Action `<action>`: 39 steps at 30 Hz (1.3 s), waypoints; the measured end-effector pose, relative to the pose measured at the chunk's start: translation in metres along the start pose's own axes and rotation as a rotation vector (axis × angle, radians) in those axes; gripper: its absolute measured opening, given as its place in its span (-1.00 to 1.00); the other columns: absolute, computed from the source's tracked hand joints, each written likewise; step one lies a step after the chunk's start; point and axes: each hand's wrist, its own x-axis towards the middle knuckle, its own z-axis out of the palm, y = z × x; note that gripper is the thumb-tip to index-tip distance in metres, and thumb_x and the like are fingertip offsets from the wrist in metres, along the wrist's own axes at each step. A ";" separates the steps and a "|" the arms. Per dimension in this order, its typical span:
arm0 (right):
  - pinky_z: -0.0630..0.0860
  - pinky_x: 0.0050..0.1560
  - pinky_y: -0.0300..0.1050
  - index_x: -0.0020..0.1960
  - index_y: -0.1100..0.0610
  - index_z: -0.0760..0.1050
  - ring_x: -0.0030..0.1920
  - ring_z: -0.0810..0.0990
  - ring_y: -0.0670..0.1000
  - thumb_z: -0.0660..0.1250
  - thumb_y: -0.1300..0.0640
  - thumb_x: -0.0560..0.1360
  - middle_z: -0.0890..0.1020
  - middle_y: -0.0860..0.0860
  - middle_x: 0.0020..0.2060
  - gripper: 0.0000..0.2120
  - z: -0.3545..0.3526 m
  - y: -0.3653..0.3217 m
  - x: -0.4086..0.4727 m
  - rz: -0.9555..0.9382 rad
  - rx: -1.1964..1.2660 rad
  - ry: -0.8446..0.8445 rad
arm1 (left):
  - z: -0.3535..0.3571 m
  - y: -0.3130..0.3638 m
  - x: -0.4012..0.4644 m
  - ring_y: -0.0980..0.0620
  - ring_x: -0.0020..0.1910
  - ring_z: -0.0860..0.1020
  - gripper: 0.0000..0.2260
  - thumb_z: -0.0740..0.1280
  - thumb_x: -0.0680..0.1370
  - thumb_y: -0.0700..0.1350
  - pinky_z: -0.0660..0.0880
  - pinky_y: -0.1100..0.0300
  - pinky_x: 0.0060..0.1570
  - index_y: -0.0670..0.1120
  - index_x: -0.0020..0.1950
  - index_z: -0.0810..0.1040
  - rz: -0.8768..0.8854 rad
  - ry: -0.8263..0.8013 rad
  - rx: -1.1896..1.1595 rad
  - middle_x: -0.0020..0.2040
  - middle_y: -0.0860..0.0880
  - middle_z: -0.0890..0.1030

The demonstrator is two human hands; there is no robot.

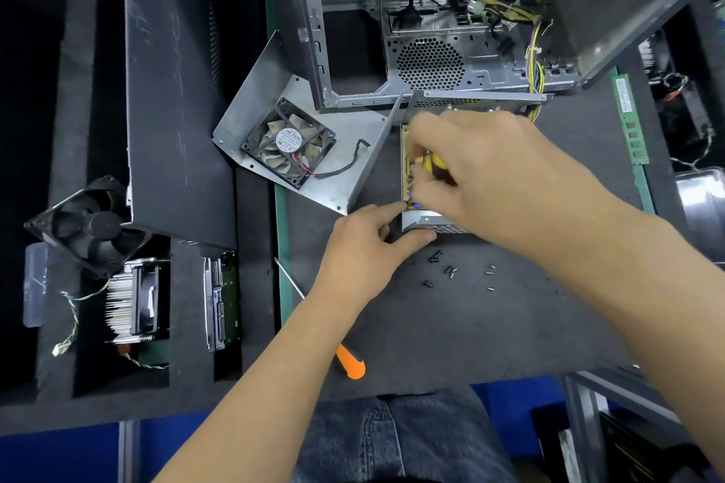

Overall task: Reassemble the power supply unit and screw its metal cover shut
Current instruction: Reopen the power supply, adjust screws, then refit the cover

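The open power supply casing [425, 216] lies on the dark mat, with its circuit board [408, 169] and a yellow coil showing inside. My right hand [490, 176] covers most of it, fingers curled down onto the board's left edge. My left hand [368, 243] grips the casing's near left corner, thumb on the front wall and index finger at the corner. The metal cover [353, 176] lies open to the left with a black fan [288, 141] mounted on it. Several loose screws [435, 257] lie just in front of the casing.
An orange-handled screwdriver [351, 363] lies partly under my left forearm. The opened computer case [431, 51] stands behind, cables hanging. A green memory stick [631, 122] lies at the right. The foam tray [188, 325] on the left holds a fan, a heatsink and a drive.
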 end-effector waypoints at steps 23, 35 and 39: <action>0.04 -0.45 -0.18 -0.17 0.06 0.27 -0.42 0.10 -0.05 0.26 0.22 0.58 0.28 -0.02 -0.24 -0.78 -0.024 -0.024 0.020 -0.031 -0.532 -0.309 | -0.012 0.004 -0.005 0.23 -0.38 0.37 -0.53 0.52 0.44 0.10 0.33 0.51 -0.32 0.12 0.34 0.56 -0.170 -0.069 -0.075 -0.35 0.13 0.35; 0.47 -0.18 -0.04 0.07 0.12 0.39 -0.22 0.41 0.13 0.32 0.23 0.55 0.31 0.01 -0.14 -0.86 -0.020 -0.014 0.016 -0.059 -0.444 -0.291 | -0.024 0.001 -0.018 0.01 -0.13 0.70 -0.77 0.15 0.67 -0.35 0.63 0.22 -0.02 -0.22 0.23 0.54 -0.406 -0.069 -0.580 -0.06 -0.11 0.68; 0.32 -0.26 -0.05 0.00 0.16 0.47 -0.25 0.44 0.18 0.18 0.10 0.65 0.22 0.05 -0.37 -0.84 -0.018 -0.017 0.014 -0.020 -0.531 -0.196 | -0.025 0.002 -0.019 -0.01 -0.23 0.69 -0.88 0.26 0.66 -0.26 0.62 0.23 -0.19 -0.23 0.11 0.57 -0.464 -0.046 -0.672 -0.19 -0.14 0.69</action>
